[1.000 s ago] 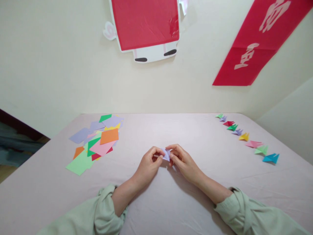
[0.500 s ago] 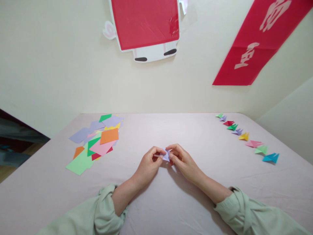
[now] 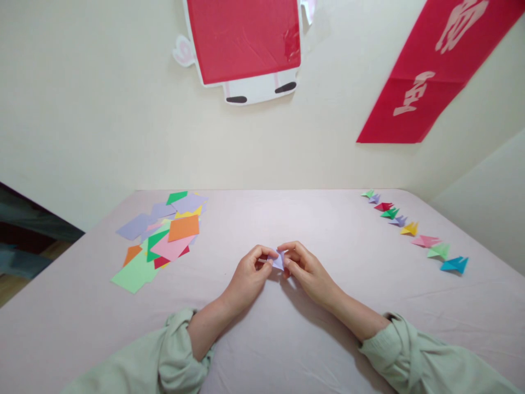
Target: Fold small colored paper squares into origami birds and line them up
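Observation:
A small folded piece of lilac paper is held between both hands, a little above the middle of the table. My left hand pinches its left side between thumb and fingers. On the other side, my right hand grips the right edge with thumb and fingertips. Both hands are closed on the paper, and the fingers cover much of its outline, so its exact folds are hard to make out.
Loose coloured sheets, among them an orange sheet and a light green sheet, overlap on the table's left. Along the right runs a slanting row of several folded paper figures, the nearest a blue figure. A wall rises behind the table.

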`<state>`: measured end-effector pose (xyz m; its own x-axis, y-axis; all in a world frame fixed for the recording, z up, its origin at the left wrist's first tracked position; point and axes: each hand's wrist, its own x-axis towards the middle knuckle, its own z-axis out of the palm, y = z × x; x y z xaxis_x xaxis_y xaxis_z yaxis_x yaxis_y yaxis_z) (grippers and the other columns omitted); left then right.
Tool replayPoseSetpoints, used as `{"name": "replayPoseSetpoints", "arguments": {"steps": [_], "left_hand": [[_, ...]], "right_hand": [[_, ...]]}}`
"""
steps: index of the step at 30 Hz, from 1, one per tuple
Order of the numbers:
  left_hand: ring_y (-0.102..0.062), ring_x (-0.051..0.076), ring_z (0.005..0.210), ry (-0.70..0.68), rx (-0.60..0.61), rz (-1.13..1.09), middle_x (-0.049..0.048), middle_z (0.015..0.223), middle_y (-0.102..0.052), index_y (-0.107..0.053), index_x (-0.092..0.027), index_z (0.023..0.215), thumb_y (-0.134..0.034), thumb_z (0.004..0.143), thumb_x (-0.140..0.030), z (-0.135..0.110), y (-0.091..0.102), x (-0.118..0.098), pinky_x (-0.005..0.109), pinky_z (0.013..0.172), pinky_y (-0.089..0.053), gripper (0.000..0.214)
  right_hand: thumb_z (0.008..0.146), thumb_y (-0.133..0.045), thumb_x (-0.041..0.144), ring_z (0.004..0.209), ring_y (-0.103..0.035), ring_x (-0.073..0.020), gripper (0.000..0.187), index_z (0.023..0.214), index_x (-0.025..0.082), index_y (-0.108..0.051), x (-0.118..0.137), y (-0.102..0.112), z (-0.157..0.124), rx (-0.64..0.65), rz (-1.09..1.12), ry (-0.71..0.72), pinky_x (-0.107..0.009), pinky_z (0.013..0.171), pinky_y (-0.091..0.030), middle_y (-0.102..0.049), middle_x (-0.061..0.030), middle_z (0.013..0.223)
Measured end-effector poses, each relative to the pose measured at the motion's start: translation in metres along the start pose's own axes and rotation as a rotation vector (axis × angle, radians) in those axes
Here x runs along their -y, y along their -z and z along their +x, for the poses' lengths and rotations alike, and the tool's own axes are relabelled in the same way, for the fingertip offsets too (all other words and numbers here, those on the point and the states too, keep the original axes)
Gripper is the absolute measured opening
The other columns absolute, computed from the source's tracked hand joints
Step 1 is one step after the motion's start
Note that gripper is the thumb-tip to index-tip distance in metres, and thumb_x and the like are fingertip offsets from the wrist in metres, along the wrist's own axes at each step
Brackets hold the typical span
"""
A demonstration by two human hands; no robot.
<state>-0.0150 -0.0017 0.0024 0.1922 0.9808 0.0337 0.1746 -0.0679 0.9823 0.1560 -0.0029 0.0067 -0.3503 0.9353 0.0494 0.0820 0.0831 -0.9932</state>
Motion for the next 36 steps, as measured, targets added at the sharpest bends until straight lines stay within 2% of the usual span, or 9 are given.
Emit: {"name": "replayPoseSetpoints", "arguments": {"steps": [12, 19, 24, 32, 36], "left_hand": [[-0.063, 0.015, 0.084, -0.004, 0.004, 0.002, 0.0025, 0.092, -0.067, -0.063, -0.017, 0.092, -0.053, 0.084, -0.021, -0.001, 0.000, 0.000, 0.026, 0.077, -0.048, 0.014], [-0.063, 0.016, 0.087, -0.038, 0.029, 0.019, 0.0039, 0.094, -0.067, -0.064, -0.017, 0.092, -0.051, 0.084, -0.017, -0.002, 0.000, -0.004, 0.027, 0.079, -0.049, 0.015], [-0.063, 0.017, 0.086, 0.005, 0.037, 0.009, 0.0043, 0.093, -0.068, -0.065, -0.016, 0.096, -0.051, 0.085, -0.021, -0.002, 0.000, -0.006, 0.029, 0.080, -0.049, 0.018], [-0.063, 0.017, 0.085, 0.032, 0.055, -0.047, 0.0064, 0.099, -0.067, -0.062, -0.016, 0.104, -0.057, 0.085, -0.029, -0.004, -0.001, -0.013, 0.029, 0.077, -0.051, 0.023], [-0.063, 0.015, 0.082, 0.002, 0.061, -0.044, 0.0046, 0.098, -0.067, -0.061, -0.017, 0.102, -0.058, 0.084, -0.025, -0.004, -0.004, -0.010, 0.027, 0.074, -0.050, 0.020]], "right_hand": [[0.088, -0.044, 0.020, 0.066, -0.057, -0.0130, 0.021, 0.108, 0.021, -0.048, 0.001, 0.001, 0.000, 0.015, 0.000, 0.006, -0.026, 0.063, -0.043, -0.055, 0.0037, 0.071], [0.081, -0.045, 0.012, 0.062, -0.052, -0.0120, 0.017, 0.095, 0.021, -0.050, -0.006, -0.001, 0.000, -0.059, -0.127, 0.056, -0.025, 0.059, -0.039, -0.054, 0.0044, 0.072], [0.084, -0.044, 0.013, 0.056, -0.049, -0.0120, 0.012, 0.090, 0.022, -0.050, -0.006, 0.000, -0.002, -0.062, -0.205, 0.027, -0.024, 0.055, -0.036, -0.052, 0.0059, 0.063], [0.089, -0.046, 0.018, 0.063, -0.054, -0.0127, 0.007, 0.092, 0.022, -0.051, -0.005, 0.001, -0.001, -0.096, -0.145, 0.069, -0.025, 0.060, -0.042, -0.057, 0.0027, 0.074], [0.091, -0.048, 0.023, 0.070, -0.057, -0.0144, 0.004, 0.091, 0.022, -0.052, -0.006, 0.001, 0.000, -0.101, -0.136, 0.073, -0.027, 0.065, -0.044, -0.059, 0.0004, 0.081]]}}
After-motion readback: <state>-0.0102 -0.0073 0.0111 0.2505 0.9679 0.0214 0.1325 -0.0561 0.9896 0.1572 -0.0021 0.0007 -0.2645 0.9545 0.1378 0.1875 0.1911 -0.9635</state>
